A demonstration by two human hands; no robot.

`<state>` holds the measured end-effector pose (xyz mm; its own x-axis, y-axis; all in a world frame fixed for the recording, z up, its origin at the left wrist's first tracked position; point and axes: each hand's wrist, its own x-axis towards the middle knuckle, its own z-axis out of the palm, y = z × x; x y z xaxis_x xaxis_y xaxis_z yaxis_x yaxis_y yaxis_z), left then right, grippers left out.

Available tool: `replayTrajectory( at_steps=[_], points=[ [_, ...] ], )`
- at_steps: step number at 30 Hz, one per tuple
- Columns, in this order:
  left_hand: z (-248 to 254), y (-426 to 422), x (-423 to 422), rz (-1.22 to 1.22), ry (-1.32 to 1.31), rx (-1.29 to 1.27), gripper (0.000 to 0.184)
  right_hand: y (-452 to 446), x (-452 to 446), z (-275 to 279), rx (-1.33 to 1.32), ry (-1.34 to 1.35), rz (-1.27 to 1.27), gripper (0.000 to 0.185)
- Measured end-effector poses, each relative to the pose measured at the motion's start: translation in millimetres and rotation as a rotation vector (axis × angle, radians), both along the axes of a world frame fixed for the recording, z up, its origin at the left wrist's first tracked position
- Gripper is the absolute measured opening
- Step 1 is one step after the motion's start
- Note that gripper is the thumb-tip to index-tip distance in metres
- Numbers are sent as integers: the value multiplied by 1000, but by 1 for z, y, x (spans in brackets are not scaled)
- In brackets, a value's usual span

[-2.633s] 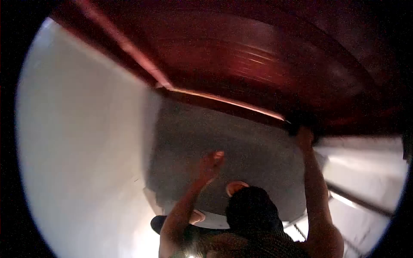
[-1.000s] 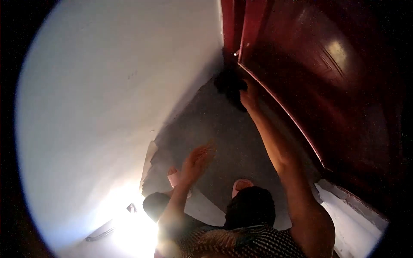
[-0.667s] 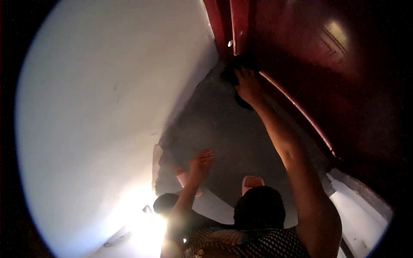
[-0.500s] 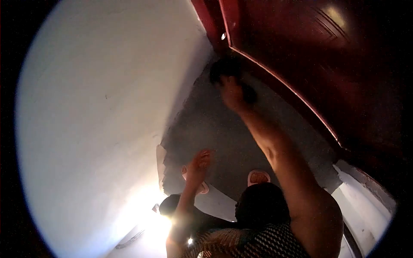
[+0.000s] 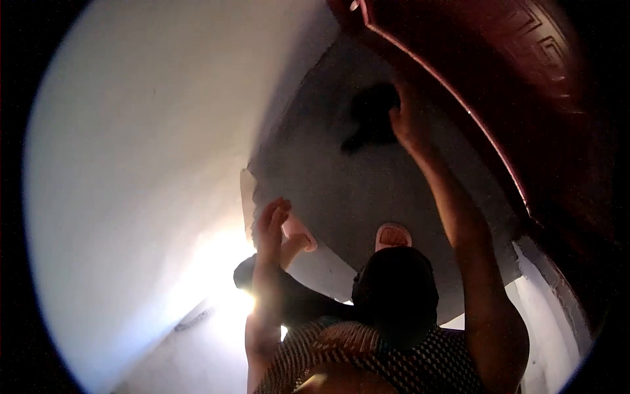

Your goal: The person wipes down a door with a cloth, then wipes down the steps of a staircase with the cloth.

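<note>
My right hand [image 5: 408, 121] reaches out low over the grey floor [image 5: 328, 177], near the red door. Its fingers and thumb close on the right edge of a limp black cloth [image 5: 374, 115], which looks soft and has a narrow end trailing to the lower left. Shadow and blur hide its details and how firmly I grip it. My left hand [image 5: 272, 220] hangs above my left foot, near the pale wall, with bent fingers slightly apart and nothing visible in them.
A dark red door [image 5: 499, 72] with a raised pattern stands at the right. The pale wall [image 5: 157, 131] fills the left side. Below me are my feet in pink slippers [image 5: 394, 236] and my dark-clothed knees [image 5: 397, 295]. A bright light glares at lower left.
My right hand and the black cloth have moved right, the cloth now lying to the hand's left. My left hand has shifted left and slightly up. The view has tilted and shifted.
</note>
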<state>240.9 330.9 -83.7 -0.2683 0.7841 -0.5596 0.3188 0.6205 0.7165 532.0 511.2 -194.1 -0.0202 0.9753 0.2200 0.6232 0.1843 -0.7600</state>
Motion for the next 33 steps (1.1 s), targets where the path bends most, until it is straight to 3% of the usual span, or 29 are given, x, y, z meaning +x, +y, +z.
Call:
replayTrajectory(
  at_steps=[1,3,6,8,11,13,14,16,18,19,20,21,22,24,25,27,28,29,30,32,33],
  points=[
    [6,-4,1,20,13,-16,37,1,-3,-4,-16,13,20,53],
    [17,-1,2,247,-104,-1,36,6,-9,-14,-208,-561,75,76],
    [24,-8,-12,309,-92,-10,47,9,-18,-33,-148,-526,103,89],
    [40,-11,-13,217,-27,58,45,15,-3,-38,45,-286,234,91],
    [52,-13,-33,233,15,105,43,14,-9,-25,-21,-366,315,93],
    [63,-8,-33,280,38,118,42,14,-9,-13,-224,-762,374,79],
    [65,-4,-33,341,67,101,41,12,-9,-24,-220,-762,384,79],
    [70,0,-29,359,67,139,40,-4,-17,-65,-41,-731,332,60],
    [71,7,-28,319,88,145,40,-25,-39,-94,-183,-555,295,42],
    [69,10,-24,271,84,145,40,-47,-58,-93,-347,-217,262,34],
    [65,13,-18,253,59,159,40,-65,-63,-64,-680,255,412,29],
    [58,19,-12,185,93,144,40,-88,-75,-79,-145,-538,718,27],
    [49,28,-7,112,122,138,40,-104,-66,-45,-62,-342,705,20],
    [25,51,8,-150,194,54,34,-119,-52,-49,-116,33,624,21],
    [7,56,18,-192,158,102,32,-109,-35,-44,-110,11,570,21],
    [-34,64,31,-333,184,136,34,-102,5,-22,-311,230,315,26],
    [-50,68,39,-381,148,137,34,-99,26,-38,-252,100,114,31],
    [-65,73,41,-542,323,157,35,-89,43,-53,-185,-47,-88,36],
    [-79,81,43,-703,500,200,37,-83,54,-55,-180,-86,-153,36],
    [-103,90,38,-800,474,242,38,-75,69,-50,13,-706,-272,38],
    [-115,91,33,-843,485,281,39,-74,65,-55,10,-749,-313,38]
  ],
)
